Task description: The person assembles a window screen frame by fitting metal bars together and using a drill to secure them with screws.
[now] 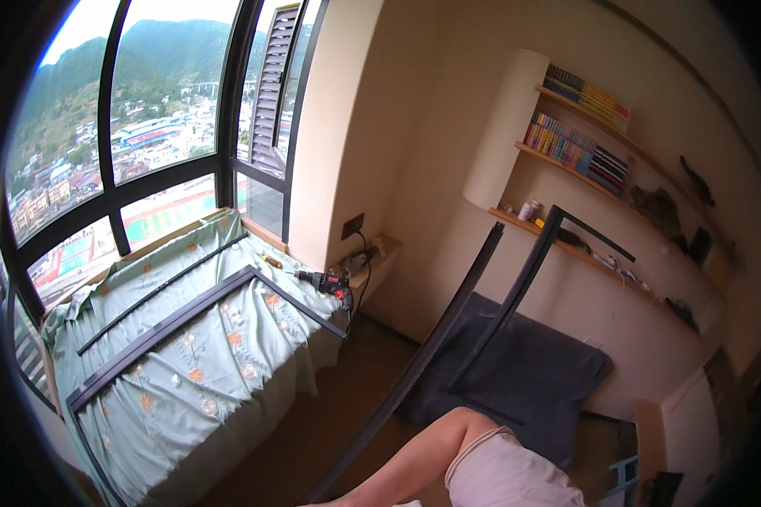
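Note:
Neither of my hands shows. A bare bent limb with pale cloth round its upper part comes in at the lower edge; I cannot tell whether it is an arm or a leg. Beside it a long dark bar slants up from the bottom edge, its lower end cut off. Just right of that bar, a dark angled frame piece stands with a short arm at its top. On the green flowered cloth lie a wide dark frame with side pieces and a thin dark bar.
A power drill and a screwdriver rest at the covered surface's far right corner. Tall windows rise behind it. A dark grey mat leans by the right wall, below shelves with books and small items.

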`<state>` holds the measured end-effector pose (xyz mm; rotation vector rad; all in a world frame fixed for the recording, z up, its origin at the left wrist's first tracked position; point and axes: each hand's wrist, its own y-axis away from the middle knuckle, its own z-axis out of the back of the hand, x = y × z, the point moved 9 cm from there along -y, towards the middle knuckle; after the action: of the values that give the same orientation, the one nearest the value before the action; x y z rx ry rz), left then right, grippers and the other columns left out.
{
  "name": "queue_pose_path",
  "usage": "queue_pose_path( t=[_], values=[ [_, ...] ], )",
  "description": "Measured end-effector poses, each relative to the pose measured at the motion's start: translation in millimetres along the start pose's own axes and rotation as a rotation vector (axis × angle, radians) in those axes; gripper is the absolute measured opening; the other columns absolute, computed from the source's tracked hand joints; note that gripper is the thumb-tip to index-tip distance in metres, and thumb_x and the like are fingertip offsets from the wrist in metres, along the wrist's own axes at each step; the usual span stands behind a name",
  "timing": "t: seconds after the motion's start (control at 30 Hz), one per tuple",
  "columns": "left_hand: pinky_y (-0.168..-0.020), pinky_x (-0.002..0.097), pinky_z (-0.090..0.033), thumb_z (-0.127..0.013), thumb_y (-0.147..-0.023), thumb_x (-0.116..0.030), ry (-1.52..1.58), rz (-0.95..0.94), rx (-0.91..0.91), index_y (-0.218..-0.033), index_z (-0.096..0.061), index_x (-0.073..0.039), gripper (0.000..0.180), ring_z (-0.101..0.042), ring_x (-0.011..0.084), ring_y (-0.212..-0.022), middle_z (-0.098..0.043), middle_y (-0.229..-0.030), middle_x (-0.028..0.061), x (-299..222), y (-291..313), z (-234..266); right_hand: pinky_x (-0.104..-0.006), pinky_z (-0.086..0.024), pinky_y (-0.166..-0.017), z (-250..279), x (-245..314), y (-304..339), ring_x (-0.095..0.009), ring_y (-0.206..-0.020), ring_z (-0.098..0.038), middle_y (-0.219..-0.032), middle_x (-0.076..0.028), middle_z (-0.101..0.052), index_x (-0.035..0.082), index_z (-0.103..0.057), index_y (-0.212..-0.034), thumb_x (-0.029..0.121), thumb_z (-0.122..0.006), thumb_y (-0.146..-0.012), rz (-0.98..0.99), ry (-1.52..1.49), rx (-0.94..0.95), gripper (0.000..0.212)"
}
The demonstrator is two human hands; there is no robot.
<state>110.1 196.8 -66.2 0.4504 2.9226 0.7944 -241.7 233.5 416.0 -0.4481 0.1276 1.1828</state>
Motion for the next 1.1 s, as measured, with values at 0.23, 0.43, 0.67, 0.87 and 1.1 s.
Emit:
queue_pose_path(
  t=[0.23, 0.43, 0.67, 0.87, 1.1],
  values=[
    [-0.094, 0.0375, -0.051, -0.059, -0.086, -0.013, -0.059, 0.097, -0.099, -0.115, -0.060, 0.006, 0.035, -0.063, 0.0262, -0.102, -0.066, -0.109, 0.0167, 33.7, -32.7, 45.2, -0.0355, -0.039, -0.056, -36.9, 36.5, -18.3, -0.019, -0.070, -0.057, -0.078, -0.005, -0.061, 0.010, -0.067, -0.071, 0.025, -0.058, -0.076, -0.022, -0.041, -0.013, 0.018],
    [-0.095, 0.0389, -0.051, -0.062, -0.083, -0.012, -0.087, 0.148, -0.128, -0.113, -0.060, 0.006, 0.035, -0.063, 0.0279, -0.100, -0.067, -0.107, 0.0168, 49.1, -49.3, 67.6, -0.0356, -0.041, -0.058, -61.2, 48.3, -23.0, -0.021, -0.073, -0.060, -0.079, -0.005, -0.064, 0.010, -0.069, -0.071, 0.024, -0.059, -0.075, -0.028, -0.095, 0.018, 0.017],
    [-0.095, 0.0406, -0.051, -0.066, -0.079, -0.010, -0.100, 0.196, -0.126, -0.110, -0.060, 0.006, 0.036, -0.063, 0.0299, -0.098, -0.067, -0.104, 0.0170, 54.3, -57.9, 85.5, -0.0374, -0.047, -0.063, -101.1, 54.0, -18.1, -0.023, -0.075, -0.062, -0.078, -0.005, -0.068, 0.010, -0.071, -0.069, 0.024, -0.059, -0.075, -0.094, -0.234, 0.097, 0.019],
    [-0.090, 0.0388, -0.054, -0.056, -0.081, -0.002, -0.135, 0.091, -0.316, -0.101, -0.062, 0.005, 0.022, -0.064, 0.0283, -0.094, -0.067, -0.097, 0.0173, 44.1, -61.9, 102.9, -0.0370, -0.049, -0.065, -117.1, 50.7, -12.2, -0.024, -0.079, -0.063, -0.081, -0.006, -0.070, 0.010, -0.072, -0.071, 0.023, -0.059, -0.077, -0.139, -0.257, 0.199, 0.019],
    [-0.084, 0.0372, -0.055, -0.062, -0.074, -0.002, -0.152, 0.126, -0.220, -0.102, -0.063, 0.003, 0.028, -0.064, 0.0264, -0.092, -0.068, -0.097, 0.0141, 34.9, -54.3, 89.5, -0.0370, -0.049, -0.059, -128.1, 62.3, -14.6, -0.024, -0.073, -0.064, -0.079, -0.006, -0.070, 0.010, -0.073, -0.073, 0.022, -0.060, -0.077, -0.124, -0.295, 0.252, 0.018]
  ],
)
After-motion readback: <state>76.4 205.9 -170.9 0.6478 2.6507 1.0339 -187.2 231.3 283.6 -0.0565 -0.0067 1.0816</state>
